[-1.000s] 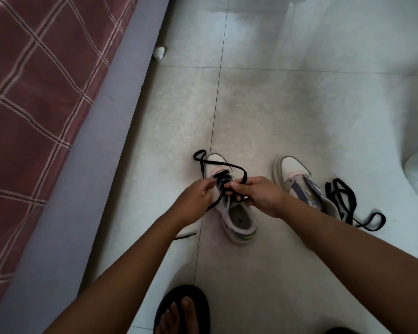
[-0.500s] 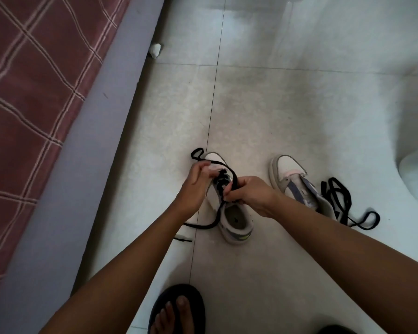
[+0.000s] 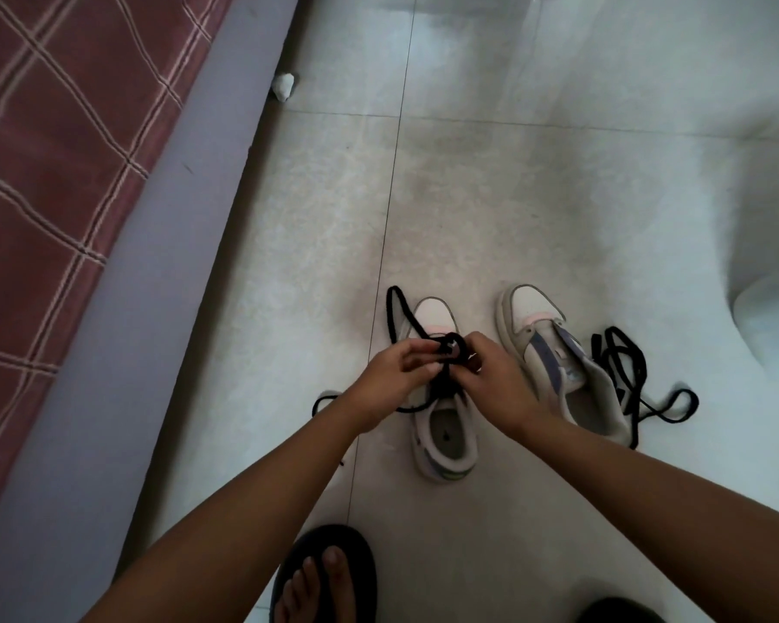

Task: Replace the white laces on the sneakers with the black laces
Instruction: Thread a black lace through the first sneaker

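Two white sneakers stand on the tiled floor. Over the left sneaker [image 3: 446, 438] my left hand [image 3: 387, 379] and my right hand [image 3: 500, 379] meet, both pinching its black lace [image 3: 399, 314] at a small loop above the tongue. One strand arcs past the toe, another trails to the left under my wrist. The right sneaker [image 3: 545, 348] leans on its side with no lace through it. A second black lace [image 3: 626, 379] lies loose and tangled on the floor just right of it.
A bed with a red checked cover [image 3: 64, 164] and a grey side [image 3: 167, 272] runs along the left. A small white scrap [image 3: 284, 86] lies by it. My foot in a black sandal [image 3: 324, 577] is at the bottom. A pale rounded object [image 3: 770, 321] sits at right.
My hands have come closer together over the tongue and drawn the lace into a small loop. The long strand that looped over the toe now lies further left.
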`<state>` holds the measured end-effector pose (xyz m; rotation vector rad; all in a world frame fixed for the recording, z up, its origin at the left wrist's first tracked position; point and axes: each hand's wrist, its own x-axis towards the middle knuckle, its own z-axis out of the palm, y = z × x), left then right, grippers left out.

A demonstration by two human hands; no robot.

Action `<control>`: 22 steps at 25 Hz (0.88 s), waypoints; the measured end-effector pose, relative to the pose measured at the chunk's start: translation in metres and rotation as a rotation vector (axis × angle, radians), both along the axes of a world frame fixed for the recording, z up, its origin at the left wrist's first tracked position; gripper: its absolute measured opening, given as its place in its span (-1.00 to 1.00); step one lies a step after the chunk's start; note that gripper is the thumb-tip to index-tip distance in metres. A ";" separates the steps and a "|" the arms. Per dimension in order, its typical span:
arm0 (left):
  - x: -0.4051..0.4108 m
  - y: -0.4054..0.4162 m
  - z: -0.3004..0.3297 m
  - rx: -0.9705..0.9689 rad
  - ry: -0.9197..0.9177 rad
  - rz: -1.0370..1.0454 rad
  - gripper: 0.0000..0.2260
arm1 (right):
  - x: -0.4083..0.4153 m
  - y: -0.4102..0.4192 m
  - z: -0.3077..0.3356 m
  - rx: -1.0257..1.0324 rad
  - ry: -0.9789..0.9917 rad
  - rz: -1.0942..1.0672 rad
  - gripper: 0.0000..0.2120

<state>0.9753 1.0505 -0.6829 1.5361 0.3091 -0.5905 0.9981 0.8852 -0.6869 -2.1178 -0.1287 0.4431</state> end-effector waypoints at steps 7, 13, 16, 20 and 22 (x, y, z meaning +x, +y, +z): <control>0.012 0.002 0.007 0.429 -0.219 -0.119 -0.74 | -0.003 0.000 0.003 0.275 0.270 -0.182 -0.88; 0.026 0.015 -0.006 0.982 -0.458 -0.304 -0.82 | -0.015 -0.013 0.008 0.395 0.514 -0.275 -0.88; 0.030 0.022 -0.012 0.794 -0.188 -0.049 -0.91 | -0.014 -0.020 0.010 0.370 0.576 -0.217 -0.96; 0.033 0.052 -0.020 1.115 -0.272 -0.270 -0.90 | -0.020 -0.022 0.012 0.348 0.581 -0.190 -0.93; 0.033 0.059 -0.027 1.102 -0.240 -0.279 -0.91 | -0.024 -0.024 0.011 0.348 0.587 -0.211 -0.90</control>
